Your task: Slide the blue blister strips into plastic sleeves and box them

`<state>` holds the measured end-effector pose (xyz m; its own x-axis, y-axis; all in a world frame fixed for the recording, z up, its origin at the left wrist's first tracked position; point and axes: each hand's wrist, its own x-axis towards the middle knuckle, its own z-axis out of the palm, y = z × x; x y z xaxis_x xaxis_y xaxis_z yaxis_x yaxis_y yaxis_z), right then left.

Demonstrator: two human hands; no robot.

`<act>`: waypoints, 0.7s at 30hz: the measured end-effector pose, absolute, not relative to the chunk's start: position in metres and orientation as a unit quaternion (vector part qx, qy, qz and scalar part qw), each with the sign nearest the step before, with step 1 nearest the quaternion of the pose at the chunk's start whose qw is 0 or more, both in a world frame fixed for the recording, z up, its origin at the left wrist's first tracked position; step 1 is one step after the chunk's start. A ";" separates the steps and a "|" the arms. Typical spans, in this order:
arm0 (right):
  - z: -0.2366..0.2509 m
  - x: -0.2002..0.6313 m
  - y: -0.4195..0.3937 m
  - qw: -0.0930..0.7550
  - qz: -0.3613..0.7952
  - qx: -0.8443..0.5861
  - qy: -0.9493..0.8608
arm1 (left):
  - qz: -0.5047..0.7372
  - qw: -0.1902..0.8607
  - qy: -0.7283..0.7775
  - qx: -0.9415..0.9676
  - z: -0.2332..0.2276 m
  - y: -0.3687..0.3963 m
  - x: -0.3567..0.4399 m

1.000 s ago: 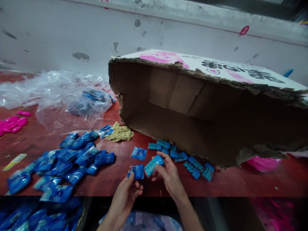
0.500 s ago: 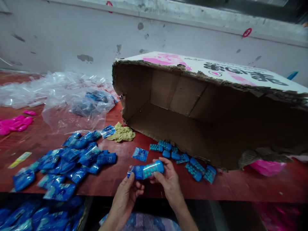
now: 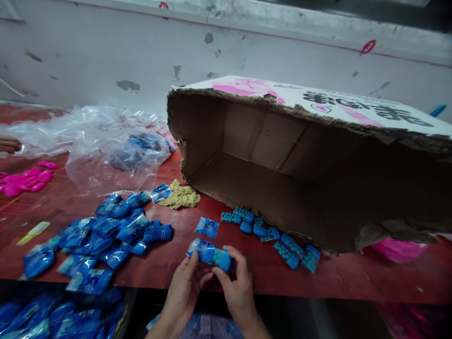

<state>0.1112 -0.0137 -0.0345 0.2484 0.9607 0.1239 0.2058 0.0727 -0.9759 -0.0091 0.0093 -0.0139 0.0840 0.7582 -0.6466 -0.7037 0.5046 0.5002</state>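
Note:
My left hand point(image 3: 183, 289) pinches a small clear-blue plastic packet point(image 3: 202, 249) at the near edge of the red table. My right hand point(image 3: 236, 285) grips a blue studded capsule-shaped piece point(image 3: 222, 258), most of which sits inside the packet's open end. Several more loose blue studded pieces point(image 3: 275, 235) lie just beyond my right hand, at the mouth of a torn cardboard box point(image 3: 282, 155) lying on its side. One empty packet point(image 3: 207, 227) rests flat ahead of my hands.
A heap of filled blue packets point(image 3: 106, 230) spreads at the left, with more in a bin below the table edge point(image 3: 42, 315). Crumpled clear plastic bags point(image 3: 106, 146), pink pieces point(image 3: 24, 176), a tan rag point(image 3: 180, 197) and another person's fingers point(image 3: 9, 143) lie farther left.
The blue studded piece has gone from beside the packet to mostly inside it, pushed leftward by my right hand. Both hands have drawn slightly nearer to me.

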 end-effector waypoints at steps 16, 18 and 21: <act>-0.025 0.122 -0.002 0.519 0.604 -0.429 -0.426 | 0.375 0.859 0.340 0.078 -0.010 0.023 -0.033; -0.024 0.123 0.002 0.518 0.637 -0.377 -0.428 | 0.362 0.871 0.319 0.089 -0.008 0.024 -0.033; -0.019 0.123 0.006 0.512 0.683 -0.310 -0.419 | 0.358 0.881 0.297 0.088 -0.006 0.024 -0.031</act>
<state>0.1234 0.0060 -0.0192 -0.2847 0.9586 0.0060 -0.4392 -0.1248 -0.8897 -0.0313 0.0241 -0.0063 0.5666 0.6832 -0.4607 -0.5781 0.7280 0.3686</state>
